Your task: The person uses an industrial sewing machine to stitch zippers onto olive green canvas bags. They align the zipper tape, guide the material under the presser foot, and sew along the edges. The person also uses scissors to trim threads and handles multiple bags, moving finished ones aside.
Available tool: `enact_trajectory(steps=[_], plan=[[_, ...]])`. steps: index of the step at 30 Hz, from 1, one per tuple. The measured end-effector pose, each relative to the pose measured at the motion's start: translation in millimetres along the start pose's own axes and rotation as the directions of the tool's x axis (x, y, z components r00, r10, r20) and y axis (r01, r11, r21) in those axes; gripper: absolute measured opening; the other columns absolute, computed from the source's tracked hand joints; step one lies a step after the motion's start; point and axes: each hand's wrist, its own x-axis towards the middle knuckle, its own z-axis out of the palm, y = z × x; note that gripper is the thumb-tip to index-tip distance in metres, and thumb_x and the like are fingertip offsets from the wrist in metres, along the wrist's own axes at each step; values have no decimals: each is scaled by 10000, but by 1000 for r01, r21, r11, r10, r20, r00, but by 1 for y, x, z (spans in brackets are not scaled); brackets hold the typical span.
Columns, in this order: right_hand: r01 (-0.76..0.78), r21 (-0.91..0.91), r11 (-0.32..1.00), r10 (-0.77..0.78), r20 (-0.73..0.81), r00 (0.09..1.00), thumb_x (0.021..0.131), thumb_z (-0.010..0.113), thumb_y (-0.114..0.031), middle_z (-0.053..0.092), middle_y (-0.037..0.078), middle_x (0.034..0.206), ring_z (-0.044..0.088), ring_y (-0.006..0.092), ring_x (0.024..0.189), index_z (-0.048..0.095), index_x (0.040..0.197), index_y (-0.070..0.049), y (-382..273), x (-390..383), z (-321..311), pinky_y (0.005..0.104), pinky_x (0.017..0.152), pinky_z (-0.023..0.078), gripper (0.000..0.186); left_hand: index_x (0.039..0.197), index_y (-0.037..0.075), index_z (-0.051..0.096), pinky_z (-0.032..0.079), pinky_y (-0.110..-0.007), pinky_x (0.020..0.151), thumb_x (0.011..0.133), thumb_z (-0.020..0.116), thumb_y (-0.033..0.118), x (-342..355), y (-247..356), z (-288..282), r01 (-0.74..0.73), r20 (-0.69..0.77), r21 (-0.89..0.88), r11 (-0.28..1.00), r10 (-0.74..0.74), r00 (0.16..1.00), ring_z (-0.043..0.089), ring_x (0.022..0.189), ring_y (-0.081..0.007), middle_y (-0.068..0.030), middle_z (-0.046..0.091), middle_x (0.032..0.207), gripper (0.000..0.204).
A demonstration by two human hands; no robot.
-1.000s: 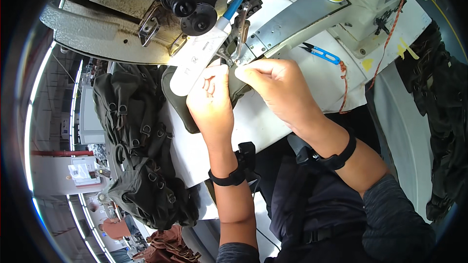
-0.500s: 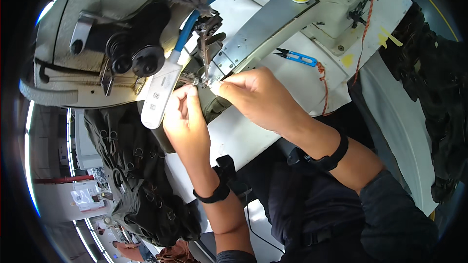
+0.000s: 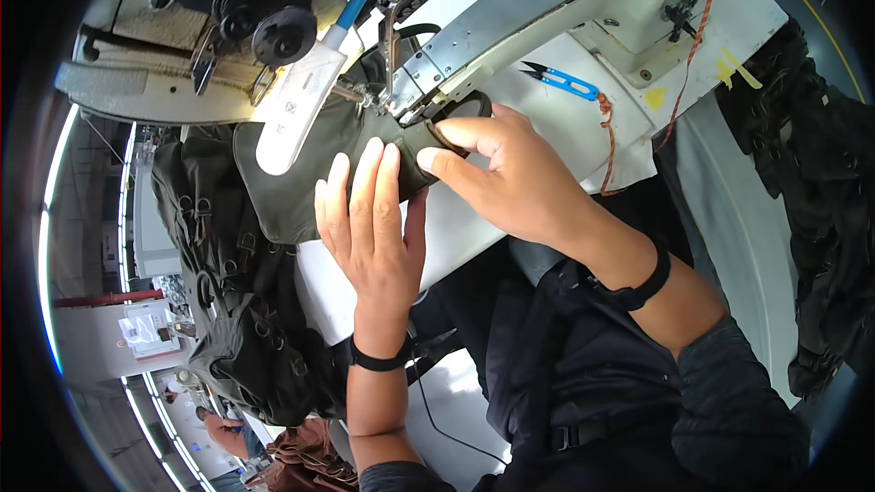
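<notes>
Laying the left hand (image 3: 369,228) nearly straight-fingered over a flat, dark olive fabric piece (image 3: 273,187), seemingly gripping nothing; pinching its edge between thumb and forefinger of the right hand (image 3: 510,159). Lining the piece up at the stitching end of a cream metal sewing machine (image 3: 128,87), above a white worktop (image 3: 456,235). Probably being midway, with positioning largely done and stitching left; showing no clear seam.

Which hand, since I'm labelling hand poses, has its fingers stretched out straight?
The left hand: its fingers extend over the dark green fabric. The right hand instead is curled at the fabric's right edge.
</notes>
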Motion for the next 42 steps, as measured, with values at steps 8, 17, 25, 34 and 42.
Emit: enact_trajectory(steps=[8, 17, 25, 34, 42], plan=[[-152, 388, 909, 201, -90, 975, 946, 677, -237, 468, 46, 556, 359, 73, 538, 544, 695, 6, -4, 8, 12, 324, 480, 342, 374, 1359, 101, 665, 416, -425, 1078, 790, 831, 110, 4, -8, 12, -56, -80, -21, 998, 54, 995, 626, 1247, -253, -37, 700, 1357, 593], [-386, 449, 806, 320, 218, 922, 1007, 646, -233, 582, -58, 787, 465, 22, 769, 692, 856, -1, -21, 27, -21, 243, 681, 405, 280, 1286, 77, 717, 452, -402, 1011, 756, 803, 105, 20, -17, -8, -101, -52, -124, 987, 95, 994, 673, 1130, -223, -56, 739, 1250, 537], [-203, 230, 952, 196, 51, 979, 994, 645, -259, 475, -53, 606, 387, 46, 600, 577, 677, -6, -14, 41, -13, 310, 522, 338, 411, 1285, 87, 709, 442, -400, 1000, 744, 803, 96, 25, -35, 3, -135, -53, -170, 976, 128, 990, 671, 1120, -212, -39, 735, 1238, 549], [-444, 352, 824, 390, 215, 895, 1014, 681, -233, 675, -43, 857, 539, 27, 797, 780, 1001, 37, -21, 45, -22, 231, 705, 425, 287, 1277, 99, 714, 424, -403, 1013, 745, 802, 101, 32, -41, -2, -140, -7, -200, 970, 142, 990, 678, 1126, -190, -32, 742, 1238, 540], [-507, 422, 752, 418, 289, 861, 1008, 675, -257, 756, 59, 987, 630, 85, 894, 774, 1076, 54, -23, 52, -25, 272, 820, 480, 333, 1256, 90, 720, 442, -411, 989, 678, 812, 46, 38, -50, -4, -156, 26, -260, 953, 168, 985, 670, 1096, -250, -48, 742, 1231, 587]])
